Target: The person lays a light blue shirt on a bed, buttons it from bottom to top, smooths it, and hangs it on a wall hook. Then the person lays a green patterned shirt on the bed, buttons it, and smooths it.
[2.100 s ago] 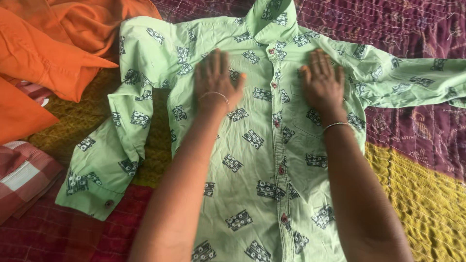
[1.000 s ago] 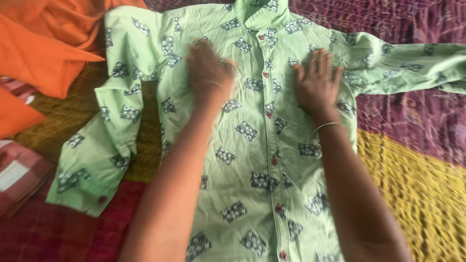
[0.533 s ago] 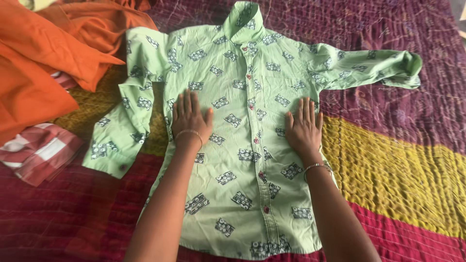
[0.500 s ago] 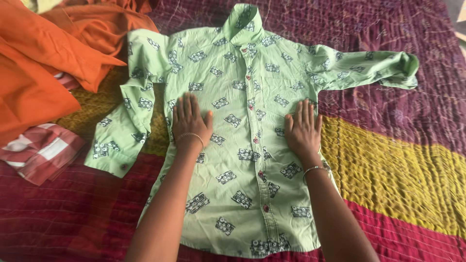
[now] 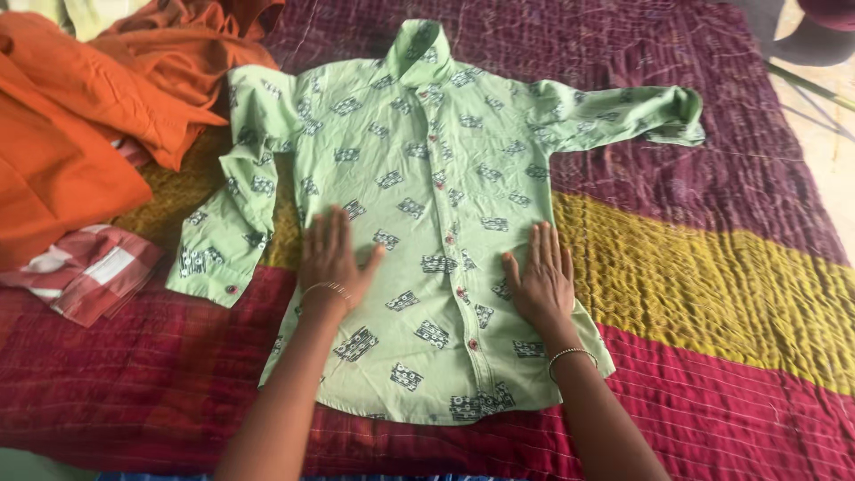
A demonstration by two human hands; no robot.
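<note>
A light green long-sleeved shirt (image 5: 419, 169) with dark patterned patches and red buttons lies face up, buttoned, on a quilt. Its collar points away from me. My left hand (image 5: 332, 256) presses flat on the shirt's left half at waist height, fingers spread. On the right half, close to the side seam, my right hand (image 5: 540, 277) also lies flat with the palm down. Neither hand grips the cloth. Each wrist wears a thin bangle. One sleeve hangs down at the left, the other stretches out to the right.
The quilt (image 5: 730, 267) has maroon, yellow and red bands. A heap of orange cloth (image 5: 80, 116) lies at the upper left, with a folded red-and-white checked cloth (image 5: 89, 272) below it. Bare floor (image 5: 824, 116) shows past the quilt's right edge.
Both hands have slid down the shirt front from the chest to waist height, staying flat. The view has pulled back, and the whole shirt now shows.
</note>
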